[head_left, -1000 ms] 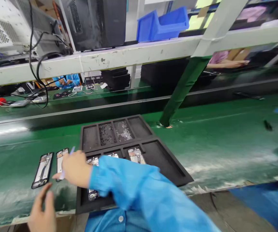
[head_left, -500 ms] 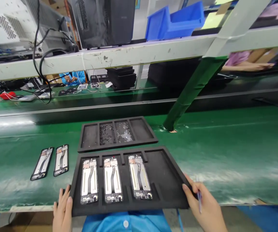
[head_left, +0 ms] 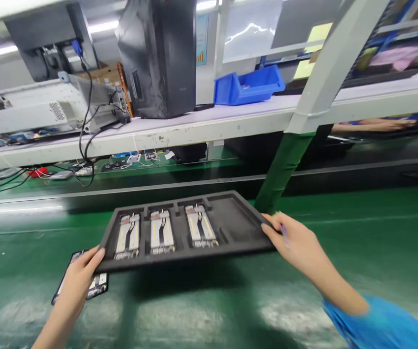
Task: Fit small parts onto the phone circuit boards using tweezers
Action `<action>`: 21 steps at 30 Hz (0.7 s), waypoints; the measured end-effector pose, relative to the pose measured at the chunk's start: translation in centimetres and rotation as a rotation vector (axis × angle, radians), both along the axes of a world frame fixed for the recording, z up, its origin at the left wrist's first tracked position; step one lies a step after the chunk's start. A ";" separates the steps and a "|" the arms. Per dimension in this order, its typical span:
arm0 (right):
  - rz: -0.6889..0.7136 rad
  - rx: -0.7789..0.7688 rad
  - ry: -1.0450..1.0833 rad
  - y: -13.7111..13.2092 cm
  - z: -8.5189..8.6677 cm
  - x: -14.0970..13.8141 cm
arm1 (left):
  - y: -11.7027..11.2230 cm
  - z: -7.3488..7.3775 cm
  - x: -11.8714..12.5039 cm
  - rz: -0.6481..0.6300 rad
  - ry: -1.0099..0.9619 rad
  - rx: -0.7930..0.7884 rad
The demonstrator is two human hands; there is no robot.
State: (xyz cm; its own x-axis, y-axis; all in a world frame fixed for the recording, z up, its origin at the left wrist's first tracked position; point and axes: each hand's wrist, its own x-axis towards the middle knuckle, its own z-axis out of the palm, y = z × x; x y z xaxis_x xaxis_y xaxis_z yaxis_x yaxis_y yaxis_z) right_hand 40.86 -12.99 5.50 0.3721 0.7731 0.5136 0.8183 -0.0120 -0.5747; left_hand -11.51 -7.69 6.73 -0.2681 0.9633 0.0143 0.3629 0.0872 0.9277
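Both my hands carry a black foam tray (head_left: 241,220) above the green bench. My left hand (head_left: 81,271) grips its near left corner, thumb on the rim. At the right end my right hand (head_left: 288,237) pinches the edge, and a thin purple tool (head_left: 285,235) pokes out between its fingers. Three opened phones lie in the tray's slots: a left phone (head_left: 128,236), a middle phone (head_left: 162,231) and a right phone (head_left: 200,225). The wide right slot holds nothing. Under my left hand and forearm, another opened phone (head_left: 98,285) lies partly covered on the bench.
The green bench top (head_left: 357,271) spreads below the tray. A slanted post wrapped in green tape (head_left: 285,169) stands just behind its right end. Above runs a white shelf (head_left: 194,130) bearing a black computer tower (head_left: 161,58) and a blue bin (head_left: 248,87). Cables (head_left: 85,121) hang at left.
My hands have lifted the tray off the bench and moved it forward. It now hides the compartment tray with small parts behind it. My view has tilted up.
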 end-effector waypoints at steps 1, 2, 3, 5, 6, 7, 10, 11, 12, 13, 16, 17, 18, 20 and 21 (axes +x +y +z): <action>0.003 -0.013 0.012 3.6 0.3 0.6 | 3.4 0.7 1.1 -0.049 -0.011 0.016; -0.007 -0.026 0.028 7.1 0.3 1.2 | 6.9 1.2 2.2 -0.087 -0.009 0.026; -0.017 -0.042 0.045 10.6 0.0 1.6 | 10.4 1.3 3.3 -0.117 0.001 0.032; -0.036 -0.071 0.084 16.7 -1.0 2.2 | 16.8 0.9 5.4 -0.145 0.034 0.036; -0.045 -0.080 0.102 19.3 -1.6 2.5 | 19.6 0.3 6.5 -0.154 0.052 0.037; -0.051 -0.084 0.119 21.6 -2.4 2.7 | 22.2 -0.4 7.5 -0.165 0.071 0.035; -0.047 -0.082 0.158 26.7 -5.0 3.7 | 27.8 -3.1 9.9 -0.210 0.125 0.009; -0.038 -0.082 0.169 27.9 -6.0 4.2 | 29.0 -4.1 10.5 -0.232 0.145 -0.009; -0.028 -0.084 0.180 28.9 -7.0 4.7 | 30.0 -5.1 10.8 -0.255 0.169 -0.030; -0.017 -0.087 0.190 29.7 -8.0 5.2 | 30.7 -6.1 10.9 -0.278 0.196 -0.052; 0.015 -0.106 0.219 30.7 -11.1 6.6 | 31.9 -8.4 10.0 -0.348 0.288 -0.114; 0.024 -0.112 0.227 30.6 -12.1 7.0 | 32.1 -9.0 9.5 -0.367 0.320 -0.131; 0.029 -0.119 0.234 30.3 -13.1 7.2 | 32.1 -9.4 9.0 -0.385 0.351 -0.144; 0.024 -0.131 0.244 29.3 -14.6 7.3 | 31.7 -10.1 8.1 -0.413 0.410 -0.164; 0.012 -0.138 0.246 28.6 -15.1 7.2 | 31.3 -10.3 7.7 -0.424 0.437 -0.171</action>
